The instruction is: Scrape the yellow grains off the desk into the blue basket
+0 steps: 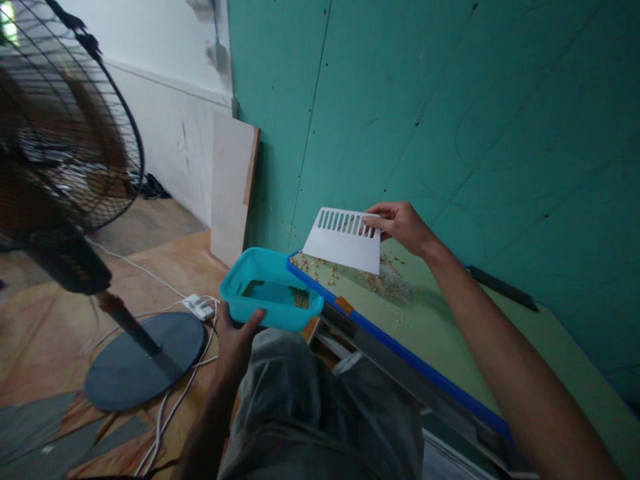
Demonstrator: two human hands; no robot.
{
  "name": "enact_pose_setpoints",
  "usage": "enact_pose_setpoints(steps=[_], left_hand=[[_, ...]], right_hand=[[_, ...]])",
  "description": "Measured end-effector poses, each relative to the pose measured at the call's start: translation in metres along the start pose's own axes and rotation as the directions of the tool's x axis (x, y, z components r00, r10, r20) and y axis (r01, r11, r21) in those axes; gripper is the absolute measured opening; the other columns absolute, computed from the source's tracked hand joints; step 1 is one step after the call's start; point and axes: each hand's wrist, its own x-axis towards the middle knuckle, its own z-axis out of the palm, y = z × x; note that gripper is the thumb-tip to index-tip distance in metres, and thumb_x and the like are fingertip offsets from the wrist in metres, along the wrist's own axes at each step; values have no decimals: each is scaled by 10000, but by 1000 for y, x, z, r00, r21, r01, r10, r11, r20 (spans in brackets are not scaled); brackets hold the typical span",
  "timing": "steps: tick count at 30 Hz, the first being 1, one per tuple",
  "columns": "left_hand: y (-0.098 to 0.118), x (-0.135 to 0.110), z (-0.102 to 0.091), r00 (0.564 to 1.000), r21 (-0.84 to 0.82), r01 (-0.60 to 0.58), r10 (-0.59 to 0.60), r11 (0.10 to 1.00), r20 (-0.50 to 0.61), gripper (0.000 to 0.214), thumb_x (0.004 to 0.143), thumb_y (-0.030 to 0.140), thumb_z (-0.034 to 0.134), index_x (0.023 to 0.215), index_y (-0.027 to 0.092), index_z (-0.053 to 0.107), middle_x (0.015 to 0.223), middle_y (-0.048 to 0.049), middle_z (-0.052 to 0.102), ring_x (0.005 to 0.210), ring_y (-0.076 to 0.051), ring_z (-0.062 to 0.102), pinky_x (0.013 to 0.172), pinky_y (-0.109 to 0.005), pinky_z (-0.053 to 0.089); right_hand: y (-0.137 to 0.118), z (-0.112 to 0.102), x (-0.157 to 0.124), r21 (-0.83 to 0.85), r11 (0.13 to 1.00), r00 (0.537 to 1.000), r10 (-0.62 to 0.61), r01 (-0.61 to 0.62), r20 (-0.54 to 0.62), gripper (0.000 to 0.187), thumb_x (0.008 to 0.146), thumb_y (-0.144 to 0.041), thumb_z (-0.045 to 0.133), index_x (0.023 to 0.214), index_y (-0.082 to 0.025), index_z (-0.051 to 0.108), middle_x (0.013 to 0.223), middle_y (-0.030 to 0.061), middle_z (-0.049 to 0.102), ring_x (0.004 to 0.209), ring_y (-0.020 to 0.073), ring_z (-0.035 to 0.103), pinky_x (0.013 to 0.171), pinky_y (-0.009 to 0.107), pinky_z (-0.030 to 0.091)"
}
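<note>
My left hand (239,337) grips the near left side of a turquoise plastic tub (273,310), thumb over the rim. Some small beige grains or beans lie inside, mostly at its right end. The tub is held against the desk's left end, its right side just below the blue edge. My right hand (399,225) is closed on the slotted top of a white plastic scraper (345,248), held tilted above the desk (465,347). Beans (320,268) lie scattered under and left of the scraper. A heap of mixed small bits (393,283) sits below its right corner.
A standing fan (70,133) with a round base (145,360) is at the left. White cables and a power strip (199,307) lie on the floor beside it. A board (233,187) leans on the green wall (450,100). A dark bar (503,288) lies along the desk's back.
</note>
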Motion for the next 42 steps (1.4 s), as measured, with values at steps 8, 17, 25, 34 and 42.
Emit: enact_pose_setpoints(steps=[8,17,25,34,42], left_hand=[[-2,12,-20,996,-93,75,-69,993,59,779,693,380,998,1356,289,597,1170,-41,708,886,-222,726,691,-346,695],[-8,10,-18,993,-117,99,-89,988,84,734,688,377,1004,1309,269,627,1113,-40,731,849,-216,732,671,-330,685],[-11,10,-15,991,-133,89,-74,987,111,726,688,377,1001,1318,276,655,1134,-50,759,881,-233,748,708,-347,692],[-8,7,-14,986,-142,134,-117,981,122,718,655,383,1016,1268,254,665,1107,-61,773,884,-262,774,707,-365,690],[-11,7,-14,966,-110,216,-195,970,171,820,614,436,1031,1307,239,641,1104,-94,791,938,-331,799,748,-427,697]], right_hand=[[0,-3,-2,15,1000,997,4,-5,82,235,833,-355,836,950,-168,756,872,100,825,699,189,756,568,272,616],[-3,6,-3,43,999,990,-22,17,136,252,837,-370,825,969,-175,736,890,97,827,740,203,771,584,287,637],[-6,3,-5,53,999,987,-21,13,156,265,857,-372,826,998,-172,724,921,108,827,772,215,780,618,310,654],[7,10,0,110,993,992,20,-33,121,232,889,-336,806,978,-200,641,905,86,830,766,200,784,646,322,675],[10,20,1,124,990,987,48,-67,155,207,900,-303,799,979,-214,629,903,74,823,780,203,782,638,318,669]])
